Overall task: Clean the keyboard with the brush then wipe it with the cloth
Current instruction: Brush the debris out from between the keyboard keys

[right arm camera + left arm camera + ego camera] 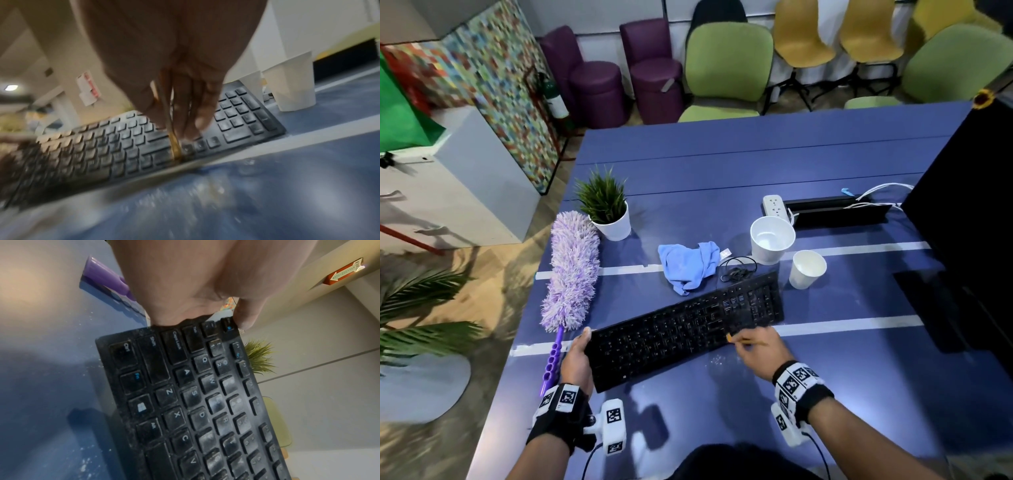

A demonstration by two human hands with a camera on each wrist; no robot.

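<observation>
The keyboard (685, 329) has its long axis running lower left to upper right. The left hand (577, 359) grips its left end; the right hand (760, 349) pinches the brush (746, 341).

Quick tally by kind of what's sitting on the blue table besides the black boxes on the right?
Keyboard: 1
Brush: 1
Cloth: 1
Duster: 1
White cups: 2
Potted plant: 1
Power strip: 1
Coiled cable: 1
Total: 9
</observation>
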